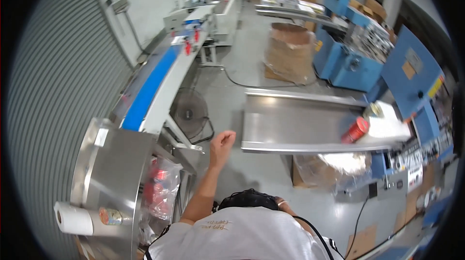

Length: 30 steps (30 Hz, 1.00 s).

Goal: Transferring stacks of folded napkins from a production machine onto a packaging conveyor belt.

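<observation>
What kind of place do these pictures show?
Most likely a factory packaging floor. A long blue conveyor belt runs along a grey corrugated shutter wall, blue metal machines stand on the right, and a stainless steel chute table holds a red can.

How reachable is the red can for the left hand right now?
Probably not without stepping over. The left hand, fisted, hangs off the left end of the steel tray; the red can lies at its far right end. Nothing blocks the bare stretch between.
</observation>
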{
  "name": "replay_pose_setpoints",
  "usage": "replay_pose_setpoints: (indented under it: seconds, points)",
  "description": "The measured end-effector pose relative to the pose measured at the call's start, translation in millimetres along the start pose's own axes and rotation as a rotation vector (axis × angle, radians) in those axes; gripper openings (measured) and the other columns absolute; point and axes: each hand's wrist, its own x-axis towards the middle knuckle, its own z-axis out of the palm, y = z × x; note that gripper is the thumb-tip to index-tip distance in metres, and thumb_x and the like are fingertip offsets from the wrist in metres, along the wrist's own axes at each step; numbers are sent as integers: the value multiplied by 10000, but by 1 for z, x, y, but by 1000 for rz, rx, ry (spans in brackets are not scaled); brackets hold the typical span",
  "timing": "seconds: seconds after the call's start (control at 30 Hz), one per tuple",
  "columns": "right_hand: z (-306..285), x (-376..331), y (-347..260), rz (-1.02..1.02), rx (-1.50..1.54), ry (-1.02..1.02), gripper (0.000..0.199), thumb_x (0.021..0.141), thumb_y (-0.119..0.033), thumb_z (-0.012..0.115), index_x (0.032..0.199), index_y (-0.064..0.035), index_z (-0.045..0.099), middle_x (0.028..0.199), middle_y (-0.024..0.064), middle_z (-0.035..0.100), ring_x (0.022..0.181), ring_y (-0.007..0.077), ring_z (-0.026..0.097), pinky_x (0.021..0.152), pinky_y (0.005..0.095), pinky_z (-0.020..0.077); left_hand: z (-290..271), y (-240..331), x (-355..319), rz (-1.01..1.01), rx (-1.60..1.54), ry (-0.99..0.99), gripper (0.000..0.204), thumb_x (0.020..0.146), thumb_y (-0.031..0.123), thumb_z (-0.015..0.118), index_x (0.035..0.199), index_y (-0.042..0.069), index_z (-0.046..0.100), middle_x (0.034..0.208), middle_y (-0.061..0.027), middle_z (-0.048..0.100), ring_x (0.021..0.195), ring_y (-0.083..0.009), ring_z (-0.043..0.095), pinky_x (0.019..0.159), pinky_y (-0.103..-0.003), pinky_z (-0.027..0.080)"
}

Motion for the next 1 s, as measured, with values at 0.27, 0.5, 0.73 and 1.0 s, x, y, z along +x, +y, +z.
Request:
replay_pose_setpoints:
  seconds: [0.27,0.5,0.73,1.0]
  points:
    - [0,-103,170,244,-302,178,186,834,-202,571,889,-52,666,818,120,684,725,228,663,679,360,542,81,249,-61,894,-1114,-807,565,758,322,753,1213,85,519,1236,-53,488,1145,-216,326,797,-279,393]
    - [40,-196,166,809,885,420,288,822,-202,543,1004,-13,661,776,120,668,695,215,632,679,365,501,202,298,-108,1020,-1194,-464,485,813,261,644,1233,56,515,1292,-84,463,1208,-232,325,881,-351,346]
    - [12,-219,114,715,669,331,349,820,-300,579,1027,-37,674,962,137,690,890,275,640,820,373,494,242,307,-101,1151,-1286,-148,413,878,190,518,1256,24,510,1358,-119,434,1281,-250,323,979,-435,290]
    - [-73,-135,155,549,339,-24,295,816,-309,574,1020,-123,679,1102,137,643,1006,324,614,856,402,492,283,316,-26,1563,-1803,-299,370,936,128,424,1262,-22,513,1409,-130,414,1322,-280,350,1071,-467,287]
